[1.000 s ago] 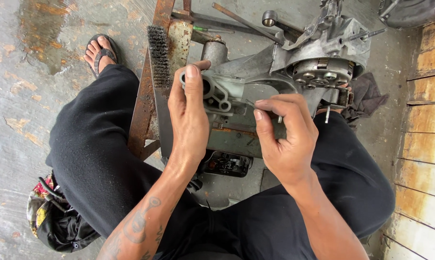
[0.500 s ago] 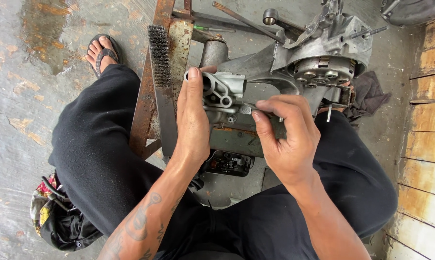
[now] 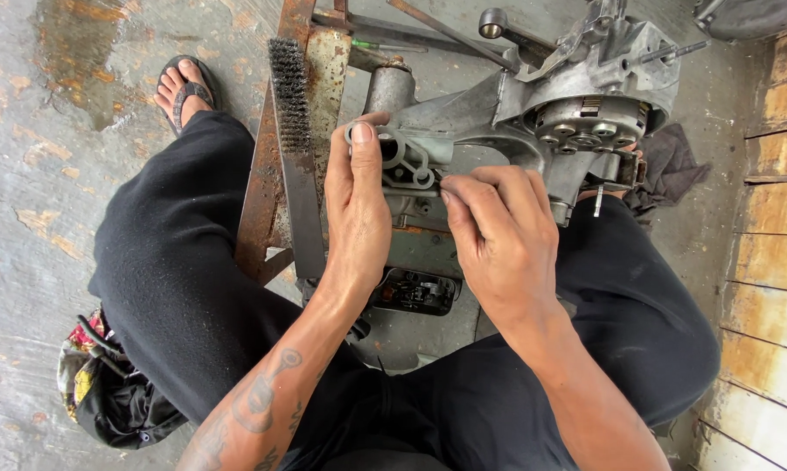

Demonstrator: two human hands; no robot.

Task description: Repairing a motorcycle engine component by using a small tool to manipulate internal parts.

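A grey metal engine case [image 3: 533,96] rests on a rusty stand between my knees. My left hand [image 3: 358,205] grips a small grey bracket-like part [image 3: 402,157] at the case's left end, thumb up along its edge. Beside it, my right hand [image 3: 502,240] has its fingers pinched together at the part's right side; whatever they hold is too small to make out. A round clutch-like assembly [image 3: 589,118] sits on the case's right.
A wire brush [image 3: 293,139] lies along the rusty stand [image 3: 267,174] at the left. A dark rag [image 3: 672,170] is by my right knee. A bag [image 3: 97,384] sits on the concrete floor at the left. Wooden slats [image 3: 773,262] run along the right.
Both hands have shifted a little up along the case. My right fingers have closed in against the small part that my left hand holds.
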